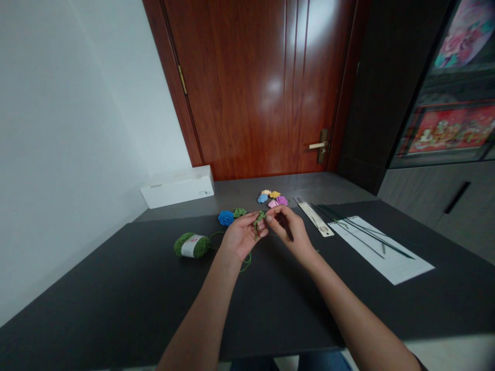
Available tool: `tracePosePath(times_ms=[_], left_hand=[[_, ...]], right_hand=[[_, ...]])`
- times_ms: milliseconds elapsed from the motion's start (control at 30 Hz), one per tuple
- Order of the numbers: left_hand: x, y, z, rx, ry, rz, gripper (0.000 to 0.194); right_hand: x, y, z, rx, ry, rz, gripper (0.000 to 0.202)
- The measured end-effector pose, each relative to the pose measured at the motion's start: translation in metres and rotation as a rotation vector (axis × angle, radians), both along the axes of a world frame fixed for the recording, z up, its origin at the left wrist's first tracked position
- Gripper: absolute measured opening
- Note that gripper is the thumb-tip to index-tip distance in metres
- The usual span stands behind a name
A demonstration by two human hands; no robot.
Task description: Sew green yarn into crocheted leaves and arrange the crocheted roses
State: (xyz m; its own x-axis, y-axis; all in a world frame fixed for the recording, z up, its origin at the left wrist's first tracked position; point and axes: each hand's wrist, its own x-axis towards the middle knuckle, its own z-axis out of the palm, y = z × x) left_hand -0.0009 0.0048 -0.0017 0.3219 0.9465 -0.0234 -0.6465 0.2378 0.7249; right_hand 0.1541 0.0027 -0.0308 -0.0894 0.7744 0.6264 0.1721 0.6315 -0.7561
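My left hand (242, 236) holds a small green crocheted piece (259, 220) between its fingers, above the dark table. Close to it on the right, my right hand (291, 230) is closed in a pinch at the piece's edge; what sits between those fingertips is too small to make out. Green yarn (246, 264) hangs below my left hand and loops on the table. To the left lies a ball of green yarn (192, 246) with a white paper band. A blue crocheted rose (226, 218) and a green crocheted leaf piece (240, 212) rest just behind my left hand.
Small crocheted flowers (282, 201) in several colours lie farther back. On the right are a narrow cream package (315, 218), a white sheet (402, 268) and dark green stems (371, 232). A long white box (180, 186) stands by the wall, before a wooden door (247, 93).
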Motion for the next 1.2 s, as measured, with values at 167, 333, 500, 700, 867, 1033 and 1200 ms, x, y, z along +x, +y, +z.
tracePosePath(times_ms=[167, 333, 500, 700, 867, 1033, 1200], left_hand=[[0.0012, -0.0001, 0.0005, -0.012, 0.002, 0.009, 0.013], [0.0027, -0.0024, 0.0017, 0.010, 0.036, 0.009, 0.012], [0.0024, -0.0026, 0.0017, 0.033, 0.052, 0.013, 0.013], [-0.0003, 0.0003, -0.0012, 0.043, 0.024, 0.010, 0.011], [0.0005, -0.0006, -0.0015, 0.031, 0.048, 0.020, 0.006], [-0.0008, -0.0008, -0.0006, 0.039, 0.058, 0.025, 0.009], [-0.0013, 0.0014, -0.0024, 0.062, 0.033, 0.041, 0.009]], right_hand=[[-0.0023, 0.0022, -0.0026, -0.017, 0.037, 0.047, 0.018], [-0.0047, 0.0052, -0.0074, -0.043, 0.053, 0.068, 0.015], [-0.0021, 0.0068, -0.0096, -0.024, 0.010, 0.031, 0.009], [-0.0010, 0.0045, -0.0060, -0.007, -0.003, 0.012, 0.014], [-0.0043, 0.0022, -0.0044, -0.042, 0.025, 0.068, 0.015], [-0.0011, 0.0037, -0.0061, -0.028, -0.033, -0.040, 0.013], [-0.0007, 0.0064, -0.0087, -0.038, 0.004, 0.006, 0.017]])
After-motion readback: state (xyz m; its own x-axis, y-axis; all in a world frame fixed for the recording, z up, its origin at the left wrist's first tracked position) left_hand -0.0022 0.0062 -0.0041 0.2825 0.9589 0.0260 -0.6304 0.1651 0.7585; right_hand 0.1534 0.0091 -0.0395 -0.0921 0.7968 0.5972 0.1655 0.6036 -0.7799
